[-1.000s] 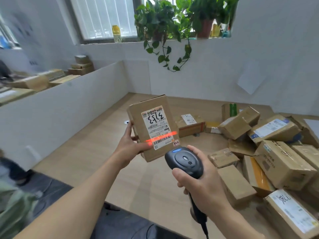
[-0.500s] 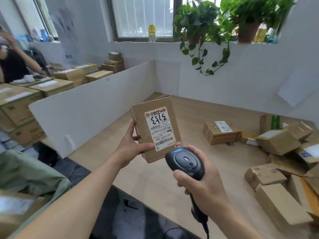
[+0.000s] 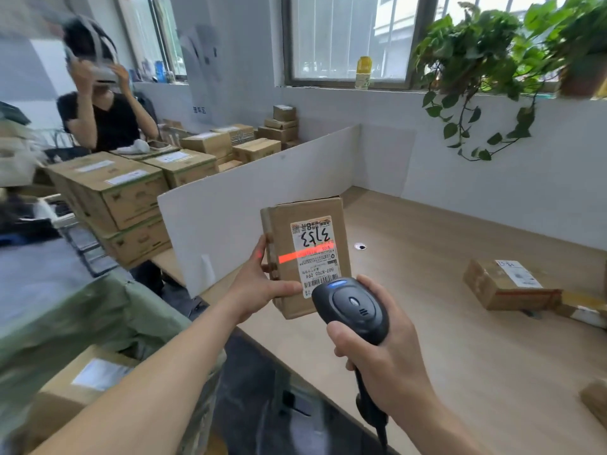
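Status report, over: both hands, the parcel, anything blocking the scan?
Left hand grips parcel, label facing camera. Right hand grips scanner; red beam crosses label. Nothing between scanner and parcel.

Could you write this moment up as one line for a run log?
left hand: holds small parcel upright | right hand: grips barcode scanner | red scan line: across label

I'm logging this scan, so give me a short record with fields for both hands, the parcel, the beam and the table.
left hand: holds the parcel upright by its lower left side
right hand: grips the scanner, aimed at the parcel
beam: red, across the middle of the label
table: another box lies to the right
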Demonstrator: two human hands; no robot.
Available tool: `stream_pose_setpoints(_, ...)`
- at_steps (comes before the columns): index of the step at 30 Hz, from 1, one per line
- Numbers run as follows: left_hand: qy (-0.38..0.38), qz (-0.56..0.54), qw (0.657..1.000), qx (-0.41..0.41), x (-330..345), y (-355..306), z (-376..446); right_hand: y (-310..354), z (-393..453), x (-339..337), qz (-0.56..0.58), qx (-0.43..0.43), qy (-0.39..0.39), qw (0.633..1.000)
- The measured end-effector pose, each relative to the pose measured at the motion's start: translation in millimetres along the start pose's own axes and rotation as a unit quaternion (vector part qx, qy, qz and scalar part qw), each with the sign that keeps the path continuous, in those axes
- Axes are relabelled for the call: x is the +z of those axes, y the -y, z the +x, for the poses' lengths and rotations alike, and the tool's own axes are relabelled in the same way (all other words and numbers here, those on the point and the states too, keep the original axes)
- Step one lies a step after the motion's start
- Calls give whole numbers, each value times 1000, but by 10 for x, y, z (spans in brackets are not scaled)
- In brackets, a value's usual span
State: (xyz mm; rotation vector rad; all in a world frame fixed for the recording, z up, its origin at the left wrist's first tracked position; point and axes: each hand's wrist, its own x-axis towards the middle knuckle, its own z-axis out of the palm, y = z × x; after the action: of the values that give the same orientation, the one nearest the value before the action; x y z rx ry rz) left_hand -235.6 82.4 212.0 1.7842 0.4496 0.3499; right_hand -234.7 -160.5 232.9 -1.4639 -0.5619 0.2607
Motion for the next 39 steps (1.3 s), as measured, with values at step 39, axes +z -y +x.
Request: stream_pose_setpoints(39, -267, 115, 862, -414, -1878, 2103, -1360, -497, 170, 1445, -6, 59, 214, 975)
